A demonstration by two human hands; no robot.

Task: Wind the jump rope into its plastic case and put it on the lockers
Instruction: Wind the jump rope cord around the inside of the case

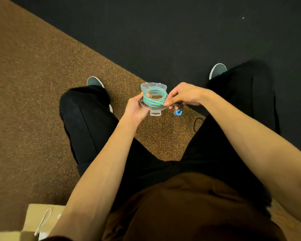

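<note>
**Last turns to be seated in the case**

The plastic case (155,113) is held over the floor by the left hand (135,108), its fingers curled round the rim. The jump rope (154,100) lies coiled inside, its turns standing proud. The rope is pinched at the coil's right edge by the right hand (184,94), and the blue handle (178,112) dangles below. The turns should be pressed flat and the handle tucked in before the case is closed

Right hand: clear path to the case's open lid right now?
Probably yes: the lid stands open beside the right hand, nothing between them. But that hand pinches the rope at the coil's edge, so it would need to let go first.
</note>
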